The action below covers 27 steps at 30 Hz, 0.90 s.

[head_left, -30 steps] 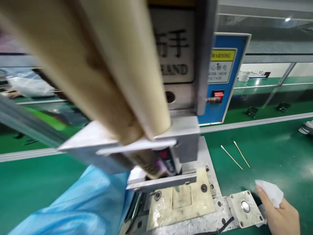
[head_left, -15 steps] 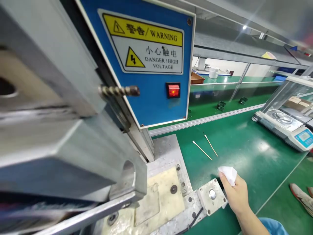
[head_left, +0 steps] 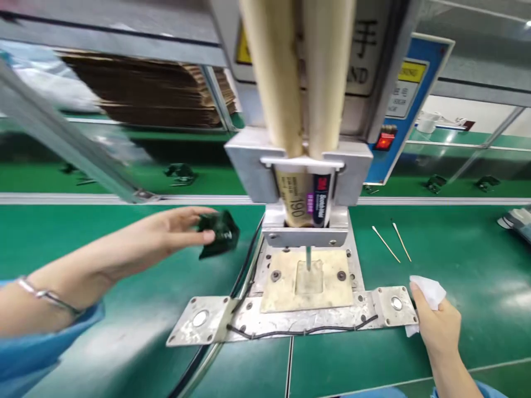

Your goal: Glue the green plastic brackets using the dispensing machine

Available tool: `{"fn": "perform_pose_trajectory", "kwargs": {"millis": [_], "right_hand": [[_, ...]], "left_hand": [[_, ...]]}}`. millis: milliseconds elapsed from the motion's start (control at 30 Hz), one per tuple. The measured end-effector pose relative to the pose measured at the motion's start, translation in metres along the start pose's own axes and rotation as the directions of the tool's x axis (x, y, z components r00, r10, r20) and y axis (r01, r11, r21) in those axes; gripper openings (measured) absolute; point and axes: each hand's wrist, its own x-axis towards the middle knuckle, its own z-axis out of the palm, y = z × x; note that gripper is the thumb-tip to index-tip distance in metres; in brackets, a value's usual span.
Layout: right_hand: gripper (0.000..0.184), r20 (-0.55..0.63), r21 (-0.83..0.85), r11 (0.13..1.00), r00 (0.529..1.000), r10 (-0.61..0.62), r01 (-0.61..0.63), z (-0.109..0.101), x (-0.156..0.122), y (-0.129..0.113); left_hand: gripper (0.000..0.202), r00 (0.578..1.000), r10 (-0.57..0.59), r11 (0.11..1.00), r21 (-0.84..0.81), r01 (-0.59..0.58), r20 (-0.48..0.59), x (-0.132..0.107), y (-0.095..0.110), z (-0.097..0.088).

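Holding the dark piece [head_left: 224, 236] apart from the pale plate [head_left: 271, 299]

Left hand [head_left: 176, 231] pinched the piece left of centre, over the counter [head_left: 136, 309]. Piece was off the plate, which sat lower centre under the nozzle [head_left: 308, 257]; couldn't tell what work on it was done or left. Right hand [head_left: 442, 327] clutched a white wipe [head_left: 431, 291], lower right, beside the button block [head_left: 406, 315]. Piece looked angular, glossy, blackish green, small pale marking; blurred, finer detail unclear.
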Motion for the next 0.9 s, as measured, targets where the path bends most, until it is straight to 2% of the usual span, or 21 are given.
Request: {"fn": "perform_pose_trajectory", "kwargs": {"millis": [33,67,133,233,300,333,400,467,567,767,833,900], "right_hand": [[0.05,-0.011,-0.011,1.0,1.0,-0.002,0.002,0.0,0.0,0.002],[0.05,-0.024,-0.011,1.0,1.0,-0.016,0.015,-0.001,0.0,0.004],[0.051,-0.052,0.019,0.998,0.997,-0.051,0.052,-0.001,0.0,0.008],[0.053,-0.059,0.063,0.997,0.997,-0.049,0.053,0.0,-0.002,0.01],[0.055,-0.059,0.074,0.996,0.997,-0.046,0.05,0.001,-0.002,0.009],[0.056,-0.061,0.075,0.996,0.997,-0.05,0.055,0.001,-0.002,0.008],[0.057,-0.068,0.08,0.995,0.996,-0.061,0.066,0.001,-0.002,0.005],[0.056,-0.075,0.084,0.994,0.995,-0.065,0.071,0.001,-0.003,0.002],[0.054,-0.077,0.099,0.993,0.995,-0.059,0.067,0.001,-0.004,0.0],[0.052,-0.05,0.102,0.994,0.998,-0.039,0.044,0.001,-0.002,0.002],[0.051,-0.058,0.095,0.994,0.998,-0.04,0.045,0.002,-0.002,0.003],[0.052,-0.061,0.097,0.994,0.997,-0.045,0.051,0.001,-0.001,0.004]], "left_hand": [[0.051,0.988,-0.1,0.992,-0.061,0.108,0.121,-0.013,-0.004,0.002],[0.052,0.949,-0.188,0.966,-0.13,0.226,0.254,-0.027,-0.005,0.009],[0.047,0.841,-0.28,0.876,-0.235,0.421,0.462,-0.051,-0.001,0.034],[0.046,0.758,-0.306,0.738,-0.36,0.571,0.576,-0.074,0.017,0.078],[0.049,0.709,-0.349,0.641,-0.395,0.658,0.613,-0.077,0.029,0.101],[0.051,0.697,-0.356,0.598,-0.422,0.681,0.622,-0.075,0.033,0.109],[0.052,0.705,-0.328,0.538,-0.488,0.687,0.629,-0.07,0.036,0.12],[0.054,0.707,-0.283,0.518,-0.517,0.681,0.648,-0.066,0.036,0.125],[0.057,0.678,-0.28,0.54,-0.472,0.697,0.68,-0.064,0.034,0.127],[0.055,0.677,-0.373,0.586,-0.404,0.702,0.635,-0.054,0.043,0.124],[0.055,0.698,-0.366,0.64,-0.378,0.669,0.616,-0.047,0.045,0.123],[0.055,0.765,-0.273,0.73,-0.392,0.56,0.583,-0.04,0.044,0.124]]}}
